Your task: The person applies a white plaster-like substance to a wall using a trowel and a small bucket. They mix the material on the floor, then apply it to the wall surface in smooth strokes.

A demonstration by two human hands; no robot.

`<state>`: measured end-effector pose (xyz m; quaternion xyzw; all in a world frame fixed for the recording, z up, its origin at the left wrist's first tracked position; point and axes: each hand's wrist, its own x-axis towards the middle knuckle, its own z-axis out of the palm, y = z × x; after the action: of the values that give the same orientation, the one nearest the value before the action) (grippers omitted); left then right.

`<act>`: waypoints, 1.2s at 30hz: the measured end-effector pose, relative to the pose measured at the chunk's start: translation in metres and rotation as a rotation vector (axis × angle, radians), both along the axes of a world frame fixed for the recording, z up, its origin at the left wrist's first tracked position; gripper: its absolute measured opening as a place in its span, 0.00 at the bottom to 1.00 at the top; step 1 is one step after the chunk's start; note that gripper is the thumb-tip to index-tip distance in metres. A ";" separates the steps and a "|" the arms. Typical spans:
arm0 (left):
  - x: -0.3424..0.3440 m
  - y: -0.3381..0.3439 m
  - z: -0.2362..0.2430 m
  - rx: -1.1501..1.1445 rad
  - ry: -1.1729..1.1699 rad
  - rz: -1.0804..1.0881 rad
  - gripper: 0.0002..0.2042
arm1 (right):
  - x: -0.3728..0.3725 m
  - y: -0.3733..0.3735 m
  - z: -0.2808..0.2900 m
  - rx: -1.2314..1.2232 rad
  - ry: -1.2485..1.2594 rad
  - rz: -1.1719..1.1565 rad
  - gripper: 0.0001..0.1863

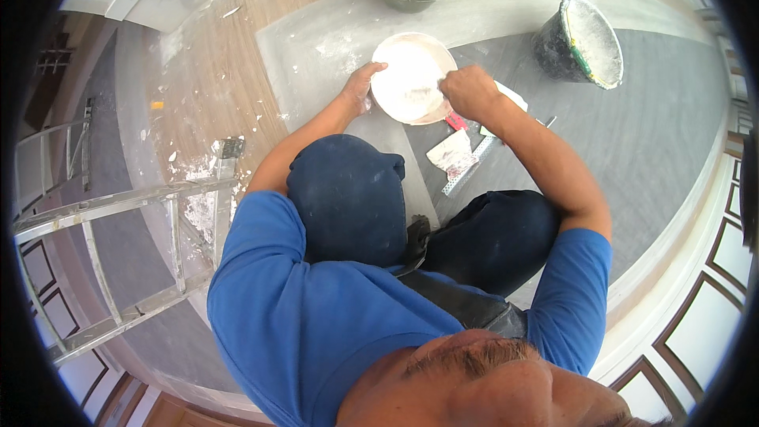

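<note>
A round white tub stands on the floor in front of my knees, with a white plaster-like material inside. My left hand grips its left side, thumb over the rim and fingers along the outer wall. At the opposite rim, my right hand is closed like a fist; whatever it holds is hidden. Just below that hand lie a small red piece, a white-smeared crumpled piece and a perforated metal strip. A pale flat object is partly covered by my right wrist.
A dark bucket of greyish water with a clear cup in it stands ahead. To the right, a black bucket tilts, crusted white inside. A metal ladder is at left, near white debris and a yellow scrap.
</note>
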<state>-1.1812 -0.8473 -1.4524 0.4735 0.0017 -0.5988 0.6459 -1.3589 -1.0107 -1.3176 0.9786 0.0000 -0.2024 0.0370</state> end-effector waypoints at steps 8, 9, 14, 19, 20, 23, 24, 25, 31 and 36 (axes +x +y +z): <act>-0.008 0.000 0.020 -0.006 0.084 -0.035 0.33 | 0.013 -0.014 0.013 0.009 -0.207 -0.192 0.07; -0.009 -0.001 0.022 -0.022 0.096 -0.049 0.34 | 0.018 -0.013 0.014 0.008 -0.247 -0.185 0.07; -0.013 -0.005 0.022 -0.126 0.096 -0.105 0.37 | 0.037 0.004 0.019 0.104 -0.234 -0.225 0.07; -0.014 -0.008 0.019 -0.153 0.095 -0.135 0.37 | 0.043 0.027 0.023 0.169 -0.181 -0.137 0.08; -0.014 -0.008 0.019 -0.159 0.099 -0.129 0.37 | 0.042 0.031 0.022 0.150 -0.162 -0.073 0.08; -0.014 -0.006 0.020 -0.073 0.137 -0.135 0.33 | 0.039 0.032 0.018 0.157 -0.088 -0.017 0.08; -0.014 -0.005 0.021 -0.071 0.121 -0.144 0.33 | 0.037 0.029 0.017 0.164 -0.078 -0.022 0.08; -0.015 -0.003 0.021 -0.054 0.100 -0.135 0.33 | 0.033 0.026 0.017 0.186 -0.069 -0.041 0.08; -0.006 -0.001 0.020 -0.068 0.120 -0.061 0.32 | 0.016 -0.012 0.018 0.114 -0.266 -0.212 0.08; -0.005 -0.010 0.005 -0.077 0.041 -0.121 0.30 | 0.015 -0.020 0.002 0.116 -0.172 -0.249 0.06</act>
<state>-1.1860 -0.8569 -1.4471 0.4351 -0.0367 -0.6460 0.6261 -1.3436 -1.0310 -1.3160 0.9852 -0.1129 -0.1207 -0.0453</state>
